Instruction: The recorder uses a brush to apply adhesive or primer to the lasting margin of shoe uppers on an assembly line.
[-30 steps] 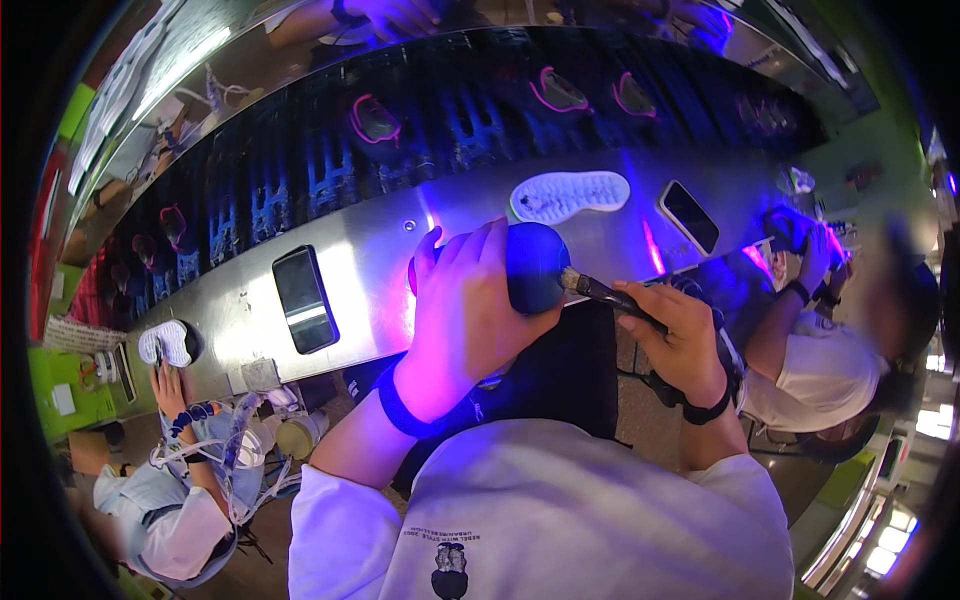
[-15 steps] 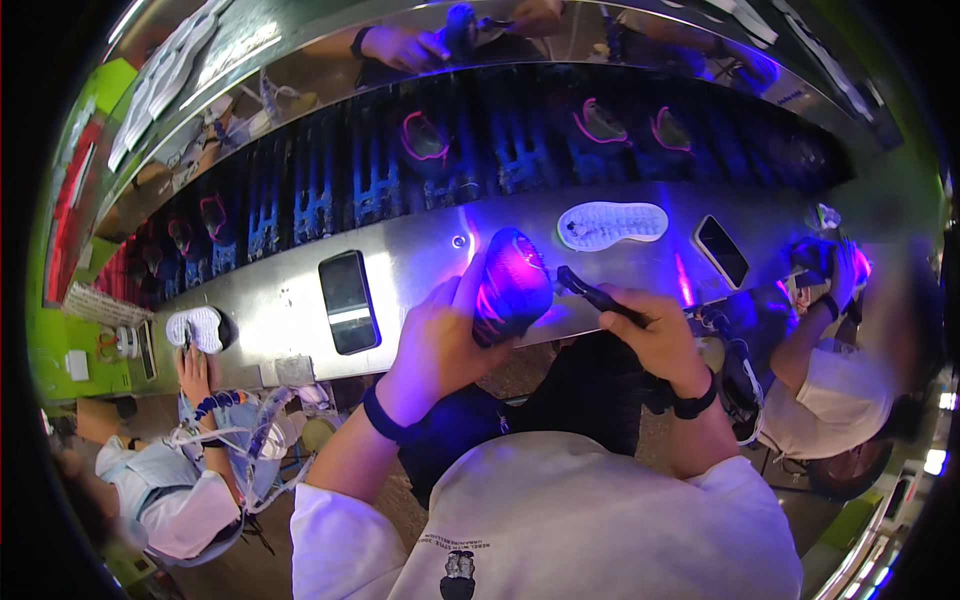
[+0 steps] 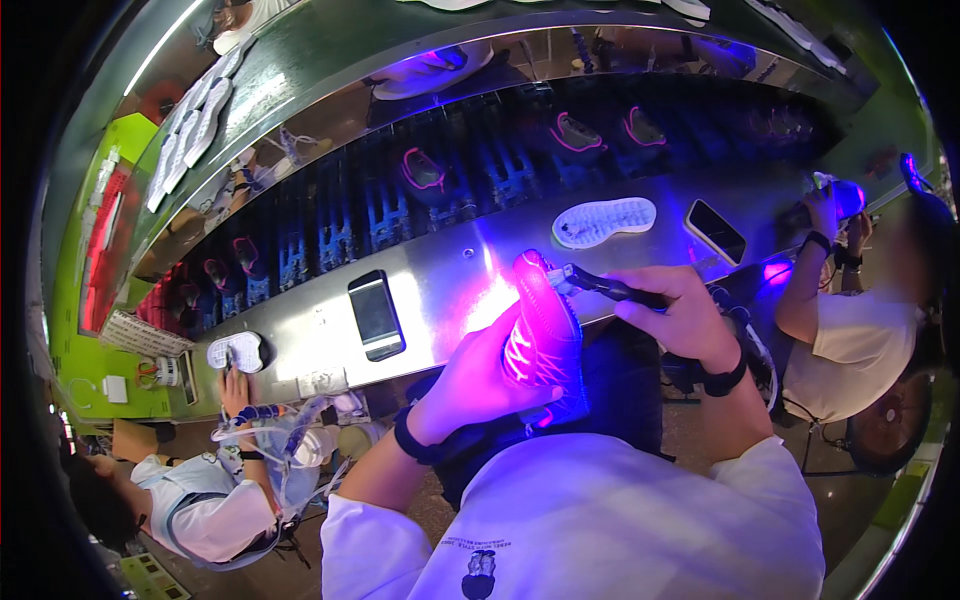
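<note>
My left hand [image 3: 478, 388] is closed around a lace-up sneaker upper [image 3: 552, 335]. The upper stands toe-up over my lap at the table's front edge, its laces facing left, glowing pink and violet under the coloured light. In my right hand [image 3: 688, 318] is a black-handled brush [image 3: 618, 288], gripped between thumb and fingers. The brush's pale head is at the right edge of the toe, seemingly touching it. Beyond my hands, a white shoe sole [image 3: 604, 222] lies tread-up on the metal table [image 3: 445, 245].
Two phones lie on the table, one on the left [image 3: 376, 316], one on the right [image 3: 715, 232]. Behind runs a dark slatted conveyor [image 3: 335, 225] carrying several sneaker uppers. White soles [image 3: 195, 130] line the shelf above. Co-workers sit at left [image 3: 195, 500] and right [image 3: 860, 350].
The sneaker upper has been turned and tilted, so its laced side now shows and glows brighter. The brush stays at its toe edge. The whole view has shifted somewhat.
</note>
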The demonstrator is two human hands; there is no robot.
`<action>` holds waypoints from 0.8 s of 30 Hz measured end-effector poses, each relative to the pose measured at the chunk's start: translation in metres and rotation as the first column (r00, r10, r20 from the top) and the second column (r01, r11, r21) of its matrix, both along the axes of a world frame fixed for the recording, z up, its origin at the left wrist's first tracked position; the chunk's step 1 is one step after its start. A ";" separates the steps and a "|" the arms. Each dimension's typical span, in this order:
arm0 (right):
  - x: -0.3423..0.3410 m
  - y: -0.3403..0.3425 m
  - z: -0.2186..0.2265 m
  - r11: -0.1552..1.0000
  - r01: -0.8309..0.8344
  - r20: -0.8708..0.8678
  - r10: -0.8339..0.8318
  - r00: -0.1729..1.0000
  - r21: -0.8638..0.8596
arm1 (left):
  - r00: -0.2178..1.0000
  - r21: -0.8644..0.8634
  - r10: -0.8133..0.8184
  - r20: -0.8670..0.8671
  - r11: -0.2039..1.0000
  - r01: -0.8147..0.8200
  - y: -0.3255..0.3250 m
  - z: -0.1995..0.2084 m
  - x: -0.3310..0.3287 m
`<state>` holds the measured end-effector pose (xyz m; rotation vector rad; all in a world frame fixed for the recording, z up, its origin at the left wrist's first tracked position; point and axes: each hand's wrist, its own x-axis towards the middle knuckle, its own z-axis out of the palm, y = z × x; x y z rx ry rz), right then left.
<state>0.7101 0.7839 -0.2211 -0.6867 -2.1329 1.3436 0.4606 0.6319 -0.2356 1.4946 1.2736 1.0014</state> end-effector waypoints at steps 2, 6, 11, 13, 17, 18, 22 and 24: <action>0.005 -0.001 -0.002 1.000 0.009 -0.019 -0.009 1.000 0.024 | 1.000 -0.058 0.000 0.028 0.998 0.001 0.000 -0.002 0.002; 0.018 -0.011 -0.021 0.999 0.012 -0.016 -0.012 1.000 -0.044 | 0.991 -0.246 0.045 0.127 0.969 -0.013 0.005 -0.002 0.007; 0.024 -0.009 -0.048 0.998 0.059 0.016 -0.059 0.998 -0.022 | 0.899 -0.510 0.213 0.383 0.860 0.014 0.012 -0.014 0.015; 0.026 -0.016 -0.063 0.988 0.113 0.014 -0.112 0.994 -0.109 | 0.871 -0.535 0.244 0.425 0.845 0.024 0.013 -0.022 0.015; 0.056 -0.029 -0.063 0.972 0.012 0.129 0.019 0.991 -0.236 | 0.824 -0.582 0.330 0.460 0.813 -0.001 0.020 -0.025 0.019; 0.064 -0.027 -0.066 0.970 0.017 0.131 0.016 0.991 -0.242 | 0.826 -0.598 0.355 0.438 0.801 -0.027 0.023 -0.025 0.019; 0.066 -0.012 -0.057 0.926 -0.039 0.158 0.105 0.982 -0.376 | 0.832 -0.611 0.362 0.420 0.791 -0.036 0.034 -0.015 0.021; 0.050 -0.004 -0.057 0.939 0.078 0.180 -0.018 0.984 -0.334 | 0.850 -0.573 0.279 0.446 0.819 0.033 0.038 -0.013 0.025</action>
